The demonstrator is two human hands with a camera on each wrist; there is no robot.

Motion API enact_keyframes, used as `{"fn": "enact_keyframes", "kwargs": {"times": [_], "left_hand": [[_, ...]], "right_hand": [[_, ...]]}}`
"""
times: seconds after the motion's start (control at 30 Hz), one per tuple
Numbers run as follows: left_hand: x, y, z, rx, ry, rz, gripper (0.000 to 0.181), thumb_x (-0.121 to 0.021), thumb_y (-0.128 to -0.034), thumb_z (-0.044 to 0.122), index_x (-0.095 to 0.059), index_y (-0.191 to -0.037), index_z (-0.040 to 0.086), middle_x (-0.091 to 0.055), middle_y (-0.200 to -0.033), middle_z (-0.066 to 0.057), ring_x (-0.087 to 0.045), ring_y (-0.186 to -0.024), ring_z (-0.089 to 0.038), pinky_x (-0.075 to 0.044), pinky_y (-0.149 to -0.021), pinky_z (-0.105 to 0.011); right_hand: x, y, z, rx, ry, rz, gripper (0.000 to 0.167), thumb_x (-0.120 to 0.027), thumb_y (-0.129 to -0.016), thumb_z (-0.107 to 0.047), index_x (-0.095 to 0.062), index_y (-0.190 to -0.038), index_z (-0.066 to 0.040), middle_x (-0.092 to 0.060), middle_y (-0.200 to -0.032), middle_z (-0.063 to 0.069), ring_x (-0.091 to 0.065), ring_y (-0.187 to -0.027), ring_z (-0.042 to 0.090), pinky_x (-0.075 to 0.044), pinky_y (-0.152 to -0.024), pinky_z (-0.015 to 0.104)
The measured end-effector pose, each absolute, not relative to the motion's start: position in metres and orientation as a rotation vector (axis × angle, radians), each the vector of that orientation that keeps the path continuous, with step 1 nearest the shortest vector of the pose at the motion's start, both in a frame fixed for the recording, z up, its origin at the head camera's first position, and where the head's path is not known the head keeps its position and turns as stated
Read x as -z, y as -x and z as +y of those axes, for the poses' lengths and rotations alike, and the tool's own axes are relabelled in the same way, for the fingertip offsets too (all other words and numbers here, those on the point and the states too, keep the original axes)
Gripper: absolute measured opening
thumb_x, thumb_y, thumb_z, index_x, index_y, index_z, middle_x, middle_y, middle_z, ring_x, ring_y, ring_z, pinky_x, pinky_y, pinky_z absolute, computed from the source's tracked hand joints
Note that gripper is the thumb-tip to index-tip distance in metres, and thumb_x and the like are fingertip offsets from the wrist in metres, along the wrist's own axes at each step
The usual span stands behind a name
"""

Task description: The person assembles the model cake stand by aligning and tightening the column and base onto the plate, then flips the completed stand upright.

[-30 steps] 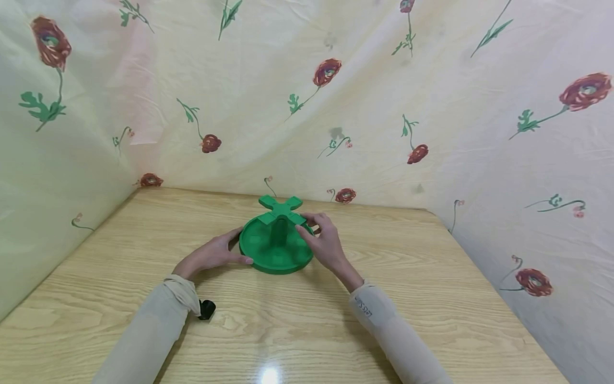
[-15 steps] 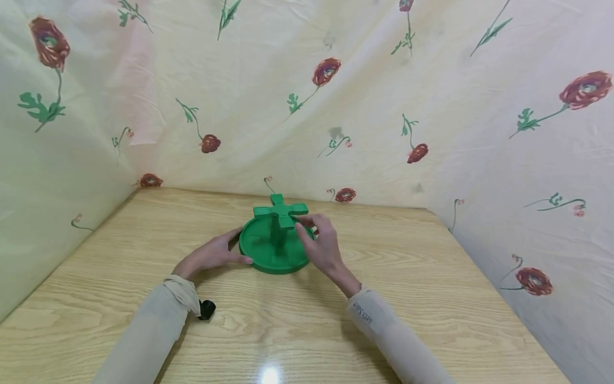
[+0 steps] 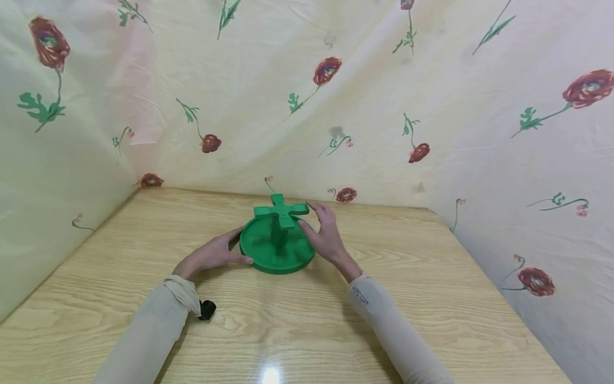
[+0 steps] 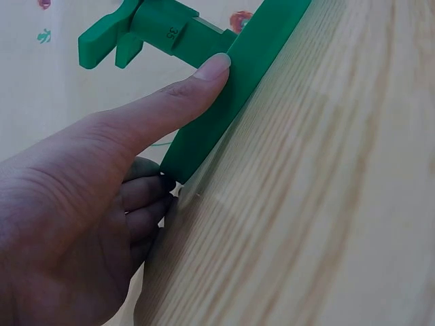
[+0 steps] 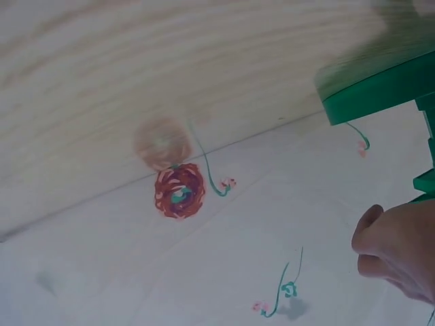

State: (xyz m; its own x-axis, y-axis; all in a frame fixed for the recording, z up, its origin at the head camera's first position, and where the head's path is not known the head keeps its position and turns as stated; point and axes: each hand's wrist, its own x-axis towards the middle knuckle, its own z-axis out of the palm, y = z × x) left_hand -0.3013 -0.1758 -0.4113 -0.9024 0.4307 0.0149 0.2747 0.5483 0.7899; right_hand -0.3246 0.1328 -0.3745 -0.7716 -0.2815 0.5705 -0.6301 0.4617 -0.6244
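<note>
A green round base (image 3: 297, 253) with a raised rim sits on the table. From its middle rises a green post (image 3: 278, 236), topped by a flat green cross (image 3: 281, 210). My left hand (image 3: 211, 255) holds the base at its left side, the thumb over the near rim and the other fingers curled at its far edge. The left wrist view shows the number 35 on the post (image 4: 170, 30). My right hand (image 3: 328, 237) is beside the cross's right arm, thumb and index finger spread around its end. Contact there cannot be told. In the right wrist view, the right-hand fingers (image 5: 397, 248) are only partly visible.
The wood-grain table (image 3: 268, 330) reaches back to a flowered cloth (image 3: 268, 96) hung behind and at both sides. A small black object (image 3: 207, 310) shows at my left cuff.
The cross has turned on its post, from diagonal arms to nearly straight ones. My right fingers have closed in on an arm and then spread apart. The left hand stays still.
</note>
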Motion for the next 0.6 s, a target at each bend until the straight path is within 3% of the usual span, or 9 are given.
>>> {"fn": "enact_keyframes", "kwargs": {"times": [0.2,0.5,0.6], "left_hand": [[0.4106,0.3011,-0.1751,-1.297,-0.607,2.593,0.109,-0.084,-0.0876,0.043,-0.019,-0.165,0.004,-0.023,-0.167,-0.021,-0.019,-0.154,-0.041,-0.025,-0.119,-0.061],[0.4109,0.3003,-0.1749,-1.315,-0.606,2.581,0.108,-0.084,-0.0874,0.042,-0.020,-0.165,0.002,-0.023,-0.167,-0.022,-0.019,-0.154,-0.040,-0.024,-0.119,-0.060],[0.4110,0.3003,-0.1749,-1.316,-0.607,2.581,0.108,-0.084,-0.0874,0.043,-0.020,-0.165,0.002,-0.023,-0.167,-0.021,-0.019,-0.154,-0.040,-0.024,-0.119,-0.060]], "right_hand": [[0.3745,0.3277,0.1340,-1.253,-0.801,-2.355,0.055,-0.065,-0.102,-0.008,-0.045,-0.150,0.007,-0.049,-0.149,0.028,-0.041,-0.138,0.043,-0.041,-0.106,0.062],[0.3761,0.3289,0.1353,-1.294,-0.770,-2.283,0.042,-0.064,-0.102,-0.005,-0.055,-0.140,0.009,-0.060,-0.127,0.027,-0.050,-0.120,0.049,-0.047,-0.094,0.063],[0.3762,0.3276,0.1357,-1.294,-0.758,-2.290,0.038,-0.065,-0.102,-0.006,-0.059,-0.136,0.009,-0.061,-0.124,0.024,-0.051,-0.118,0.046,-0.048,-0.092,0.059]]}}
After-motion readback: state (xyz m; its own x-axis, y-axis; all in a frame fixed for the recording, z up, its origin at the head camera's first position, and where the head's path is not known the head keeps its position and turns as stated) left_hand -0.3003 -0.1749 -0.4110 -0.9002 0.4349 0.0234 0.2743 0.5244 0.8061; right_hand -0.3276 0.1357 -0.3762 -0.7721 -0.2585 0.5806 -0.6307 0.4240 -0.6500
